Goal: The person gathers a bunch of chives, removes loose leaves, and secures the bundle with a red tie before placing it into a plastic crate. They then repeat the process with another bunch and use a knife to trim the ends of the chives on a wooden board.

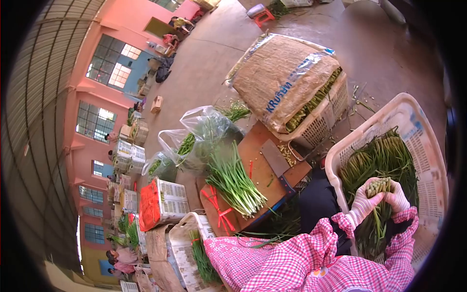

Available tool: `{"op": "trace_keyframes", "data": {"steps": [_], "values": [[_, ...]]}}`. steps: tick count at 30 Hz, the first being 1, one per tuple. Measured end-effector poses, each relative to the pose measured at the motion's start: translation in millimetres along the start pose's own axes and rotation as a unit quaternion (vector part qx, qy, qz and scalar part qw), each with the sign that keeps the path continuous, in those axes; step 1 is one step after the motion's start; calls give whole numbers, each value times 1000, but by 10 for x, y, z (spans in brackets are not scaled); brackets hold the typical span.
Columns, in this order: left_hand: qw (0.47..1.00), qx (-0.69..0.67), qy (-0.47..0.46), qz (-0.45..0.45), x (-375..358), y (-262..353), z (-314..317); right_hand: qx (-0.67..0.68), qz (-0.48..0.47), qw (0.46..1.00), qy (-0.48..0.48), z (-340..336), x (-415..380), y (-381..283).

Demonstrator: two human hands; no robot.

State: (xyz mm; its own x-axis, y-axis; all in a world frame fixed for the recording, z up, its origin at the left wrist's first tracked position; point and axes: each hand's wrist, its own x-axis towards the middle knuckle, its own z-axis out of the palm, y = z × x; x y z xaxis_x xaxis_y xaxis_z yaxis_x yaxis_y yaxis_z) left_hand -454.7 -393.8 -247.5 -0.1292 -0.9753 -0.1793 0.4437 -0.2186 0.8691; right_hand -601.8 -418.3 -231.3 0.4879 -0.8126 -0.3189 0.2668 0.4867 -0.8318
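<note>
My left hand (364, 204) and my right hand (397, 196), both in pale striped gloves, are closed around a bundle of chives (378, 187). Its pale cut ends point up and its green leaves hang below. Both hands are over a large white plastic crate (337, 171) at the right, where more chive bundles (384, 153) lie in rows, stem ends showing. To the left, loose chives (236, 182) with white stems lie on a wooden board (258, 138). A broad cleaver (275, 157) rests on the board, beside red ties (218, 210).
A crate (316, 124) covered by brown sacking (287, 78) stands ahead. Plastic bags of greens (209, 129) sit beyond the board. More crates (174, 197) and a red cloth (149, 207) are at left. Several people (124, 258) are farther off; a red stool (264, 17) stands at the top.
</note>
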Motion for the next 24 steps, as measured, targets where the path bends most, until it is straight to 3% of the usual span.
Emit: {"op": "trace_keyframes", "data": {"steps": [2, 4, 8, 9, 11, 12, 14, 17, 18, 24], "values": [[1000, -17, 24, 11, 7, -70, -26, 95, -70, 992, 54, 76, -67, -10], [998, -39, 47, 13, 2, -64, -58, 51, -127, 985, 109, 85, -60, 168], [996, -17, 85, 29, -122, 324, 32, 12, -215, 900, 378, 578, -4, 49], [995, -22, 92, 40, -157, 327, 24, -73, -223, 900, 368, 468, -35, 103], [995, -7, 82, 58, -156, 314, -22, -65, -251, 891, 373, 584, -57, 83], [995, 16, 68, 69, -165, 353, -28, -205, -311, 850, 374, 615, -57, 93], [997, -63, 43, 20, -206, 445, 37, -124, -273, 886, 353, 743, -35, 99], [997, -71, -7, 4, -243, 570, 28, -153, -284, 879, 351, 757, -39, 129], [998, -47, 30, 16, -221, 593, 75, -226, -286, 856, 365, 780, -63, 111], [990, -15, 127, 56, -326, 701, -48, -278, -283, 851, 345, 649, -4, 187]]}}
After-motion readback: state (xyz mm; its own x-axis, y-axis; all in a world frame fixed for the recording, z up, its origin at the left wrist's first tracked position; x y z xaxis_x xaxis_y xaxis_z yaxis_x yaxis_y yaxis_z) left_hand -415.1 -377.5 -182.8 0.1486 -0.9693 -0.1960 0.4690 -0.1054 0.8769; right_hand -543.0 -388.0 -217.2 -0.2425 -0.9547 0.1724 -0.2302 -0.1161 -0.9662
